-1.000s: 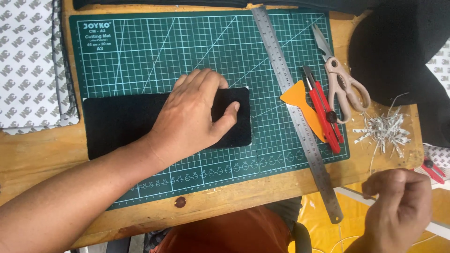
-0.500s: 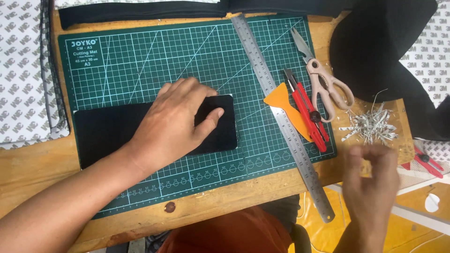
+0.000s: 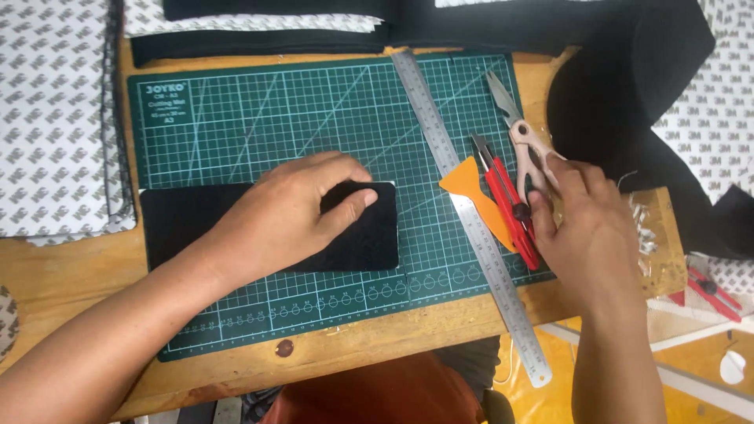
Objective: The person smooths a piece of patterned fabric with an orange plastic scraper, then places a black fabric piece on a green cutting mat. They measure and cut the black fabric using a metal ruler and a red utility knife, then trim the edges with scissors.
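Note:
A black rectangular sheet [image 3: 181,224] lies on the left front part of a green cutting mat [image 3: 314,110]. My left hand [image 3: 290,212] rests flat on this sheet, fingers spread, pressing it down. My right hand [image 3: 589,228] is over the mat's right edge. Its thumb touches a red utility knife [image 3: 503,196] and its fingers lie over the handles of pinkish scissors [image 3: 514,129]. It grips neither. An orange plastic scraper [image 3: 467,184] sits just left of the knife, against a long steel ruler [image 3: 471,220] laid diagonally.
The wooden table [image 3: 78,267] carries stacks of white patterned sheets [image 3: 47,118] at the left and black fabric [image 3: 613,86] at the back and right. Small metal bits [image 3: 640,228] lie by my right hand. A red tool [image 3: 711,290] sits off the right edge.
My right hand has moved up from the table's front right corner onto the knife and scissors. My left hand has stayed on the black sheet.

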